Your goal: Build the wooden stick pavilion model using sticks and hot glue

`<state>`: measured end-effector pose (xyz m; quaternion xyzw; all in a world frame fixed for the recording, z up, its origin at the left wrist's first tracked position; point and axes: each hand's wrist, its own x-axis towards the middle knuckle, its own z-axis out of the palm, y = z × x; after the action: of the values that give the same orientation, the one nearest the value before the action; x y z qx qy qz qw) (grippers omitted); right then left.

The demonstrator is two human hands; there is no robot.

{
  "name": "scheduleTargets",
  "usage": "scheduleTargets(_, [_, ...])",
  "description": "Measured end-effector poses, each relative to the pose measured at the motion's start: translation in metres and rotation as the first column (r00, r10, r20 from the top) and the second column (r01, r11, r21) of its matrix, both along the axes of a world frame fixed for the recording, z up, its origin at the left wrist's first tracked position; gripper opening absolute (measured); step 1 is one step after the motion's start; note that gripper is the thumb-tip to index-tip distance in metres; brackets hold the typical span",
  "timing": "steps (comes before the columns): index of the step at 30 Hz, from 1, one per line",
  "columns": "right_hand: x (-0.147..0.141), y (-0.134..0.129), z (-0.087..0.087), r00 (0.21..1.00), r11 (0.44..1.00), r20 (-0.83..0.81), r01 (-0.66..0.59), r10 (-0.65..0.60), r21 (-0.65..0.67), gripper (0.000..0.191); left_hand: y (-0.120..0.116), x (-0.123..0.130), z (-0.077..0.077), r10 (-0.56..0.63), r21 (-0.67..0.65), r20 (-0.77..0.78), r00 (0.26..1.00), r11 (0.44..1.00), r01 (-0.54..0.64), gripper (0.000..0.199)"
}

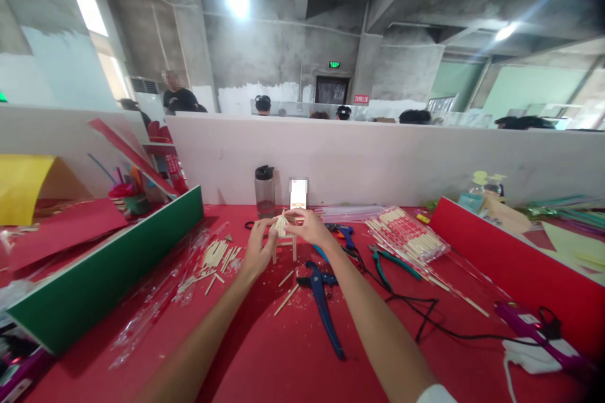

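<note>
A small model made of pale wooden sticks (285,240), with a peaked top and several legs, stands on the red table between my hands. My left hand (259,247) has its fingers closed on the model's left side, near the top. On the other side, my right hand (307,227) pinches the upper right part; its fingertips partly cover the roof. Closer to me lie a blue-handled cutter (322,308) and a few loose sticks (286,300). A heap of short cut sticks (215,255) is left of my left hand.
Behind the model are a lidded bottle (265,194) and an upright phone (298,192). To the right lie a blue glue gun (346,234), green-handled pliers (394,262), bundled sticks (411,233) and a black cord (432,308). Green (113,264) and red (501,264) panels flank the table.
</note>
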<state>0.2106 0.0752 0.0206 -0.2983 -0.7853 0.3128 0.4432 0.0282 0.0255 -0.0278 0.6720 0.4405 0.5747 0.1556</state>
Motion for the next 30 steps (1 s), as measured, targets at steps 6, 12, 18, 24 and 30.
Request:
scheduleTargets(6, [0.000, 0.001, -0.001, 1.000, 1.000, -0.013, -0.004, 0.004, -0.012, 0.036, 0.001, -0.001, -0.002, 0.013, 0.012, -0.019, 1.000, 1.000, -0.013, 0.030])
scheduleTargets(12, [-0.001, 0.003, -0.006, 1.000, 1.000, -0.026, 0.007, -0.008, -0.017, 0.036, 0.001, 0.000, -0.002, 0.003, 0.008, -0.015, 1.000, 1.000, -0.003, 0.031])
scheduleTargets(18, [0.001, 0.003, -0.007, 1.000, 1.000, -0.011, -0.017, 0.017, -0.021, 0.038, -0.003, -0.002, 0.003, 0.000, 0.008, -0.048, 0.999, 1.000, 0.001, 0.033])
scheduleTargets(24, [0.001, 0.000, -0.003, 1.000, 0.999, -0.010, -0.027, 0.027, -0.026, 0.038, -0.006, -0.008, 0.006, -0.024, 0.021, -0.072, 0.997, 0.999, 0.026, 0.032])
scheduleTargets(30, [-0.003, -0.004, 0.000, 1.000, 0.999, -0.021, 0.008, -0.009, -0.040, 0.036, -0.003, -0.010, 0.003, -0.050, 0.010, -0.063, 0.997, 0.999, 0.051, 0.033])
